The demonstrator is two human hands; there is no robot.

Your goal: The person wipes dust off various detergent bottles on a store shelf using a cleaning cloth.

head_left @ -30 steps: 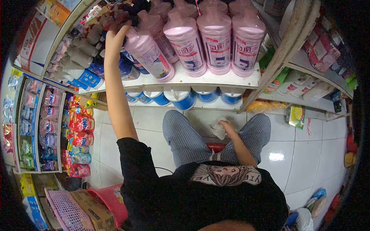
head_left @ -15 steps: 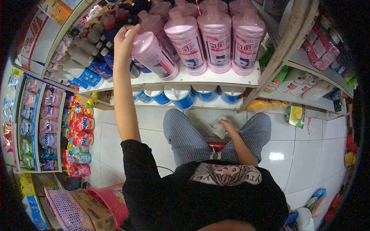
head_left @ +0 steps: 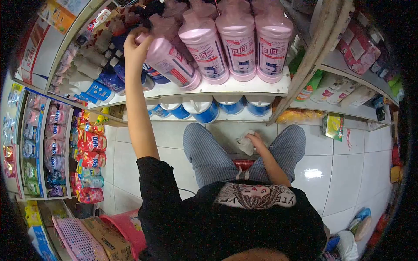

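My left hand [head_left: 138, 45] is closed around the top of a pink bottle [head_left: 172, 65] at the left end of the front row. That bottle leans to the left, its base on the white shelf [head_left: 244, 88]. Beside it on the right stand several more pink bottles [head_left: 235, 48] with the same label, upright. Low between my knees, my right hand [head_left: 257, 142] grips a crumpled white cloth [head_left: 246, 143].
Under the shelf are several white-and-blue tubs [head_left: 204, 111]. Dark blue bottles [head_left: 114, 78] crowd the shelf on the left. A wooden post [head_left: 305, 61] bounds it on the right. Red detergent packs [head_left: 92, 142] hang at left, and a pink basket [head_left: 76, 239] is lower left.
The pink bottle in my left hand tilts further to the left, and that hand has moved slightly left with it. My right hand stays at about the same place with the cloth.
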